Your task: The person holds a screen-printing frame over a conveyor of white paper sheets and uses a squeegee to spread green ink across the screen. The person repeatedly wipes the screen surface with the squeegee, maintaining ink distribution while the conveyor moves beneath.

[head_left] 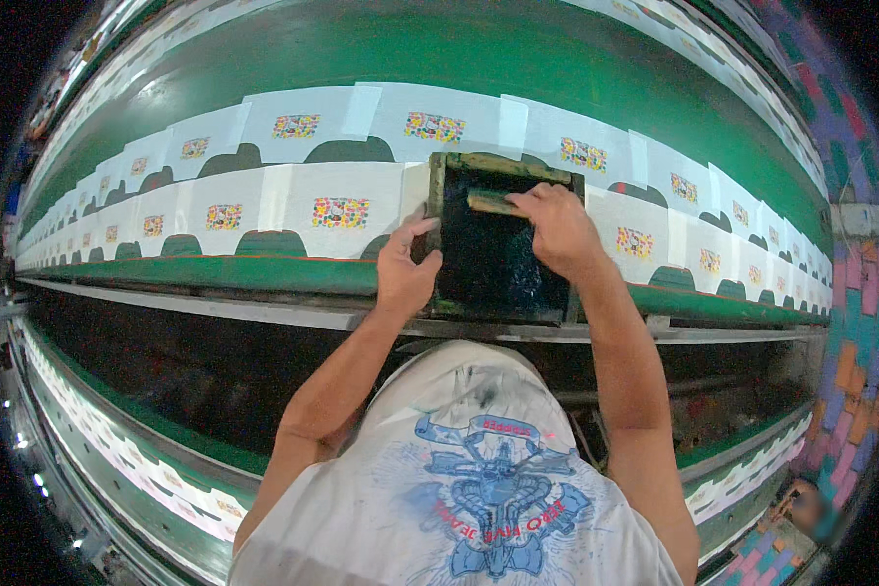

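I judge I'm at a printing stroke: my right hand (562, 230) grasps the squeegee (490, 202) inside the screen frame (438, 190), near its far end, over the green surface (332, 276). My left hand (408, 269) meets the frame's left side; whether it grips, I can't tell. Next calls for even pressure. The squeegee's long axis runs left-right, free end leftward.

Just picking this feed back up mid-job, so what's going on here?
The person's right hand grips a short bar over a dark framed panel, near its far end. The left hand is at the panel's left edge. The panel lies on a long green table, with white pieces bearing colourful prints on both sides.
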`<state>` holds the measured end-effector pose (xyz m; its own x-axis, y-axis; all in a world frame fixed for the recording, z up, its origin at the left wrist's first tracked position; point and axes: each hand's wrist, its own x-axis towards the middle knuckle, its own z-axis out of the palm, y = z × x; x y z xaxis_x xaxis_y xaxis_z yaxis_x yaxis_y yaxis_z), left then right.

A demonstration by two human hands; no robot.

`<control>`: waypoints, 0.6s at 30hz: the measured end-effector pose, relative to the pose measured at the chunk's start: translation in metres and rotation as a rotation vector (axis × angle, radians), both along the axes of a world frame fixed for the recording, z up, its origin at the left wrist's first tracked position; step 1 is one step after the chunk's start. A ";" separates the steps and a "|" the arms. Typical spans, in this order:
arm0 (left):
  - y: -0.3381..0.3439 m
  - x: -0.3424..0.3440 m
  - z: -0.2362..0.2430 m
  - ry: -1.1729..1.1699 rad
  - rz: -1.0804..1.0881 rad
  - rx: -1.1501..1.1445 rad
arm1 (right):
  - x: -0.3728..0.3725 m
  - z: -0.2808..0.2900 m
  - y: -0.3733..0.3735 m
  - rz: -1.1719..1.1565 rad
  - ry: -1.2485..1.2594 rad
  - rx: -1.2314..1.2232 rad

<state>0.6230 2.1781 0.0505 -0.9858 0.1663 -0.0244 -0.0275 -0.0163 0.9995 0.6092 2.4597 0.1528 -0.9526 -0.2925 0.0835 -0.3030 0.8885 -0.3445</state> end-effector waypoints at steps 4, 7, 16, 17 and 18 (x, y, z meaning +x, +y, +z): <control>0.007 -0.005 -0.010 0.188 0.061 -0.199 | 0.034 0.000 -0.015 0.004 0.014 -0.017; 0.010 -0.002 -0.007 0.228 0.065 -0.279 | 0.067 -0.004 -0.023 0.002 0.041 -0.012; 0.010 -0.002 0.006 0.234 0.049 -0.363 | 0.115 0.013 -0.039 -0.028 -0.018 -0.080; 0.012 -0.001 0.008 0.235 0.044 -0.376 | 0.118 0.008 -0.034 -0.030 0.012 -0.132; 0.013 -0.001 0.009 0.237 0.053 -0.375 | 0.121 0.003 -0.029 -0.032 0.043 -0.184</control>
